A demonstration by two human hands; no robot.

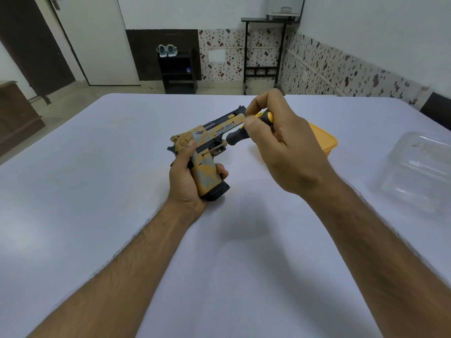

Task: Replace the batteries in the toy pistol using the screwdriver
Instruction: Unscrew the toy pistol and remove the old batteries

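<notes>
Left hand [185, 184]: grip wrapped round the toy pistol [207, 152] handle — steadies it above the bench [97, 191].
Right hand [280, 145]: fingertips pinching the screwdriver [244, 132] — tip at a screw, likely turning it.

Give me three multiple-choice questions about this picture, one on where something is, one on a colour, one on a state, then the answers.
1. Where is the orange tub?
A. Behind the right hand
B. Left of the toy pistol
C. On the floor

2. What colour is the screwdriver handle?
A. Red and white
B. Black and yellow
C. All green

3. How is the toy pistol held?
A. Lying flat on the table
B. Gripped by the left hand
C. Inside the clear container

Answers:
1 A, the right hand partly hides it.
2 B, both colours show between the fingers.
3 B, the left hand wraps its grip above the table.
</notes>
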